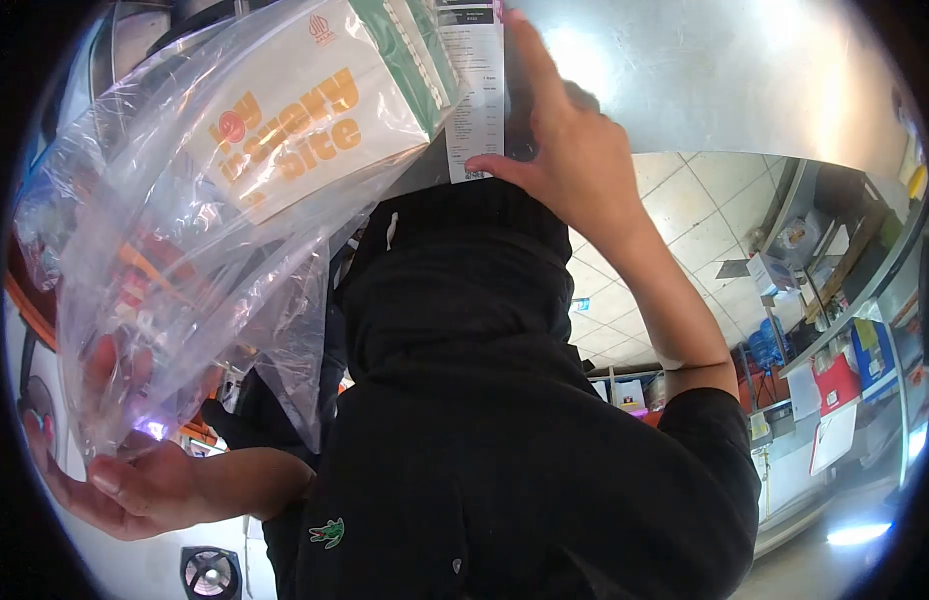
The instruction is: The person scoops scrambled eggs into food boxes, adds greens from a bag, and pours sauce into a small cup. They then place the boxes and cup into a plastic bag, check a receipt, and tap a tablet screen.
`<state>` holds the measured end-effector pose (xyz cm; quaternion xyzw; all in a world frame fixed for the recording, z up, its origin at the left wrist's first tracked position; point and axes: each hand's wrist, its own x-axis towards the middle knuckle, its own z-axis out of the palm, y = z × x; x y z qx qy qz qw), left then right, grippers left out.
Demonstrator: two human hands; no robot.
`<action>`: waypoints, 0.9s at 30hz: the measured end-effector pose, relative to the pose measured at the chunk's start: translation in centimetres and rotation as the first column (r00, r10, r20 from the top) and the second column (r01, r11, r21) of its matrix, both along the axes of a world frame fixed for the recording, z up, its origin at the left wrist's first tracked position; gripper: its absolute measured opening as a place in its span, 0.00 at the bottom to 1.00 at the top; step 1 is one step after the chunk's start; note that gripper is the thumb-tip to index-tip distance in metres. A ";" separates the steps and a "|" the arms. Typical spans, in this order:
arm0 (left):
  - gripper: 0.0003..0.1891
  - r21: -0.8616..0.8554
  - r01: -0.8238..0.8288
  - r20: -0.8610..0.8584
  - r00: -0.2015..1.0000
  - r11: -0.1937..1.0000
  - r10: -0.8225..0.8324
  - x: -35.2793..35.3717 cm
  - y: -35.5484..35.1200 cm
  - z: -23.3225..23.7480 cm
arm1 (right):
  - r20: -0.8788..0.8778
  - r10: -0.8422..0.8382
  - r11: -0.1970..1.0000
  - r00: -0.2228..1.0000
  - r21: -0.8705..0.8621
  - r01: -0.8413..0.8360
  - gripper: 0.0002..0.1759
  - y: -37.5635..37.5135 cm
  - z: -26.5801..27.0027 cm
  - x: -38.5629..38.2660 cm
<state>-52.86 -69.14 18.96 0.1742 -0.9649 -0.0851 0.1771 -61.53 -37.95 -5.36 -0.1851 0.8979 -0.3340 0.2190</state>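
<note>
At the left, my left hand (135, 480) grips the loose end of a clear plastic bag (275, 265), with some fingers showing through the film. Inside the bag is a white paper box (275, 105) with orange lettering and a green side. A long printed receipt (477, 90) lies beside the box on the metal counter. My right hand (575, 145) is open over the counter, index finger stretched along the receipt's right edge and thumb at its lower end. The other fingers of that hand are mostly hidden.
The shiny metal counter (685, 70) spans the top right. Below it shows a tiled floor (675, 220). Shelves at the right hold a white box (772, 275), a red folder (837, 383) and papers. A round fan (211, 573) is at the lower left.
</note>
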 end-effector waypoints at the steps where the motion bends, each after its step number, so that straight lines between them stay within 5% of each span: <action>1: 0.30 -0.081 0.045 0.016 0.999 0.996 -0.044 -0.1 -0.4 0.1 | -0.006 -0.026 0.998 1.000 -0.052 0.025 0.58 0.4 0.6 -0.7; 5: 0.32 -0.262 0.020 -0.073 0.996 0.965 -0.041 1.7 -3.0 1.4 | 0.067 -0.176 0.948 0.982 -0.256 0.187 0.35 1.2 0.3 -6.2; 6: 0.32 -0.218 -0.063 -0.201 0.979 0.974 0.018 2.4 -3.1 1.0 | 0.060 -0.247 0.884 0.967 -0.395 0.251 0.19 0.4 0.4 -7.3; 9: 0.27 0.140 -0.303 -0.489 0.807 0.943 0.332 4.1 -3.1 -1.2 | 0.069 -0.144 0.867 0.987 -0.472 0.160 0.19 -2.8 -0.2 -11.2; 12: 0.21 0.464 -0.359 -0.405 0.727 0.810 0.554 4.6 -4.9 -6.1 | 0.131 0.033 0.819 0.991 -0.572 0.048 0.24 -8.4 0.2 -14.7; 15: 0.15 0.555 -0.357 -0.241 0.795 0.751 0.557 5.9 -8.3 -13.9 | -0.033 0.107 0.857 0.994 -0.504 -0.109 0.32 -13.5 -1.3 -18.0; 18: 0.08 0.401 -0.311 -0.043 0.933 0.862 0.357 6.3 -9.4 -21.4 | -0.193 0.097 0.899 0.976 -0.404 -0.169 0.36 -17.1 -3.3 -19.6; 21: 0.05 0.247 -0.182 -0.017 0.981 0.952 0.192 7.0 -10.4 -28.2 | -0.292 0.050 0.929 0.955 -0.337 -0.152 0.36 -18.6 -4.9 -19.9; 27: 0.03 0.230 -0.152 -0.001 0.988 0.961 0.157 7.4 -10.9 -30.3 | -0.421 0.002 0.963 0.907 -0.245 -0.116 0.37 -19.6 -6.0 -19.6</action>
